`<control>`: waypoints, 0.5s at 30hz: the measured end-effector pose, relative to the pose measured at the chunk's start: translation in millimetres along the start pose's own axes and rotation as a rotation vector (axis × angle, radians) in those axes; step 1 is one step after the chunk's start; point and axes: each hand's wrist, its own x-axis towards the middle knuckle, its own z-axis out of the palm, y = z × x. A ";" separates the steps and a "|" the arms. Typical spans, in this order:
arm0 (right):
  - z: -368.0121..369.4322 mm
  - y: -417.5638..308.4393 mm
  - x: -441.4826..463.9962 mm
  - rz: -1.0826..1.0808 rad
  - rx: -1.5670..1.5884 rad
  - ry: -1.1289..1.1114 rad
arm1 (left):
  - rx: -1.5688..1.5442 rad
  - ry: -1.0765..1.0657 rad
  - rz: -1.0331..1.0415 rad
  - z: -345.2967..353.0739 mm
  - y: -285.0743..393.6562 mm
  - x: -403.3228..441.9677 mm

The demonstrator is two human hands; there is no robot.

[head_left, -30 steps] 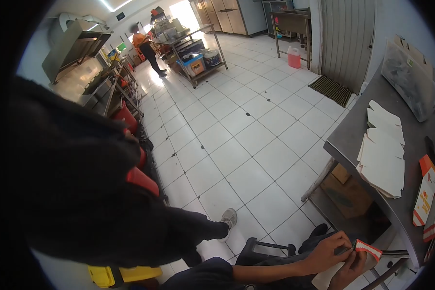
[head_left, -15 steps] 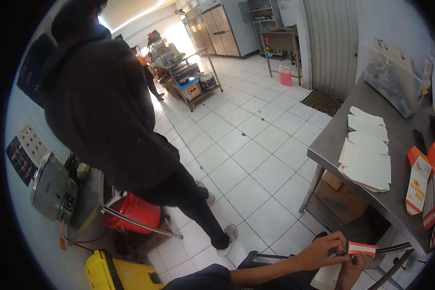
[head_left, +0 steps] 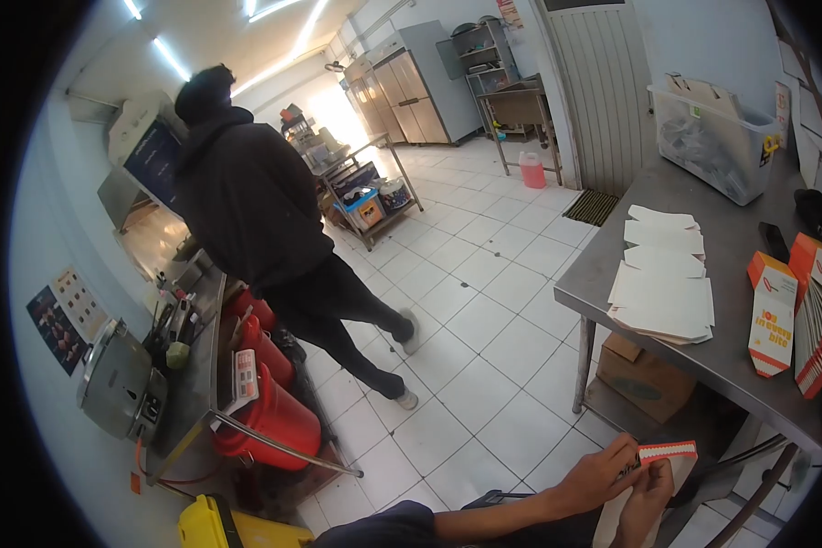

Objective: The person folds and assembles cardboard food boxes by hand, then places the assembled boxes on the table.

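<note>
The carton [head_left: 669,451] is white-sided, with a red-orange band along its top edge and a toothed white strip running through the band; we see it tilted, its lower part partly hidden by fingers. It is low at our right, off the table [head_left: 571,294] and just beside its near side. Both hands grip it: the left hand [head_left: 601,473] has its fingers bent in and pinched at the band's left end, and the right hand [head_left: 647,496] is closed on the side below the band, so we find neither hand open. We count one carton in the hands. On the table we see one pile of white blanks [head_left: 662,283], one orange-and-white printed piece [head_left: 773,315] lying by a fanned stack [head_left: 818,333] too tight for us to count, and one clear bin [head_left: 712,146]. Beneath is one cardboard box [head_left: 644,379]. Farther off we count one person [head_left: 251,201] in dark clothes, three red buckets [head_left: 279,420], one yellow bin [head_left: 247,530] and one jug [head_left: 532,171] of pink liquid on the floor.
</note>
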 end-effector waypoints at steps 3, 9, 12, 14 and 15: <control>13.4 -3.2 -4.8 -0.078 -0.056 0.127 | 0.048 -0.027 0.055 0.3 3.9 5.1; 8.5 -12.7 -11.3 -0.095 0.092 0.203 | -0.007 -0.065 0.100 8.1 11.2 14.9; -9.4 -14.7 -10.3 0.048 0.172 0.098 | -0.029 -0.122 0.067 6.8 8.1 14.0; -24.4 -3.2 -8.8 0.095 0.133 0.074 | -0.043 -0.116 0.063 8.9 8.6 12.3; -24.6 -8.5 -10.9 0.105 0.146 0.076 | -0.045 -0.113 0.049 10.4 9.5 11.2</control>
